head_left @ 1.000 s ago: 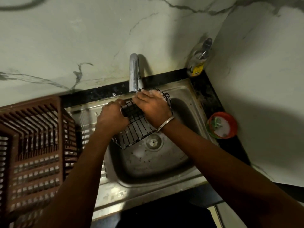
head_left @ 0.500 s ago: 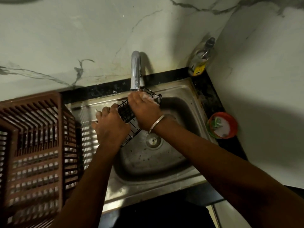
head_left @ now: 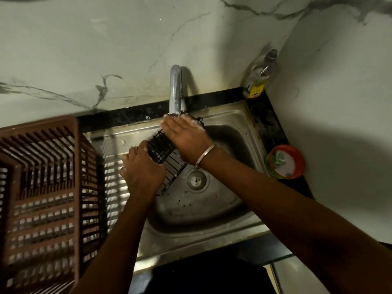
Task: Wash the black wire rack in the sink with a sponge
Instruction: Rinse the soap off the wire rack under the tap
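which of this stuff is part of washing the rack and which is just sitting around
In use: wire rack, left hand gripping it, soapy right hand on top, sink, tap. No sponge in sight.
Lying about: brown crate, soap bottle, orange tub.

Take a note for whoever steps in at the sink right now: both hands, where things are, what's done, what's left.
Left hand grips the black wire rack at its lower end, held tilted over the sink.
Right hand, foamy, lies across the rack's upper end under the faucet; any sponge beneath it is hidden.
Done: foam shows, so scrubbing is under way.
Left: finish scrubbing, then rinse.
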